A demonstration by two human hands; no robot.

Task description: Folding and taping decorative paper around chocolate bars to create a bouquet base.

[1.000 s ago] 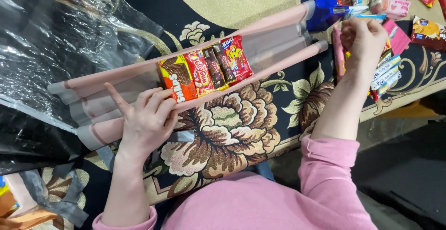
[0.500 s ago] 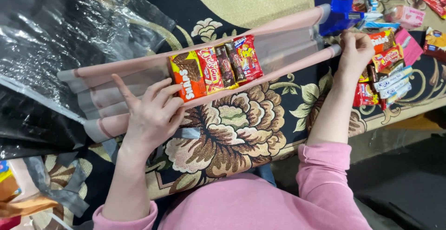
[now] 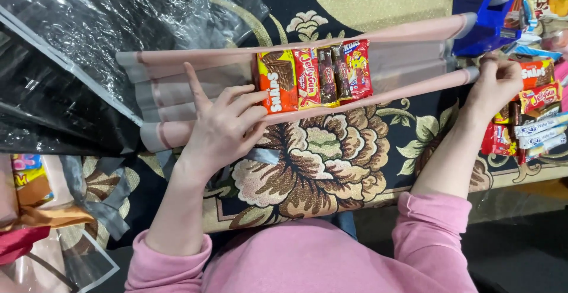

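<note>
A floral carpet (image 3: 319,157) in dark blue, beige and brown covers the floor. Crinkled clear plastic sheeting (image 3: 77,44) lies at its upper left. A blue bag (image 3: 482,21) stands at the upper right edge. Grey tape strips (image 3: 112,201) and orange wrapping (image 3: 41,216) lie at the lower left.

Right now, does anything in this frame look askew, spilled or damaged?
Nothing damaged. The four snack packs sit in a neat row in the pink tray, steadied by the left hand. The only untidy spot is the loose snack heap by the right hand.
</note>
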